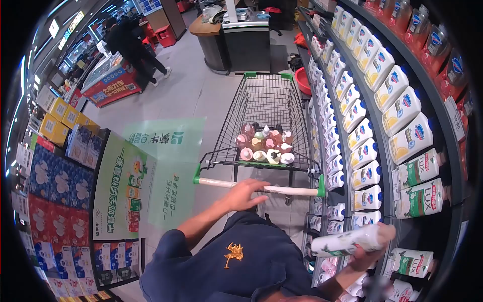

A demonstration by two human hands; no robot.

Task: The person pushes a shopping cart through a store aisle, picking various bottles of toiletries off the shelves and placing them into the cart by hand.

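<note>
The right hand (365, 256), at 3 o'clock, has its fingers closed round a white bottle (342, 242) with green print. The grip is near the capped end, which leaves most of the body free; the bottle lies tipped almost on its side, its base towards 10 o'clock. It is off the shelf (378, 108), close in front of it, and resembles the LUX bottles (418, 198) there, so it probably belongs with them.

The left hand (244, 195), at 12 o'clock, rests on the handle (282, 190) of the cart (269, 100). Its fingers are open, loosely bent across the bar rather than wrapped tight, likely enough to steady the cart while the other hand carries the bottle.

Inside the cart, pump bottles (257, 144) stand upright in a tight cluster at the near end, probably so that they prop one another up. On the shelf, running from 1 to 4 o'clock, white bottles (405, 137) are ranked side by side, labels outward, presumably for easy reading. Cartons (61, 176) are stacked at 10 o'clock. Beyond the cart at 12 is a counter (246, 50); at 11, another person (130, 45), well apart.
</note>
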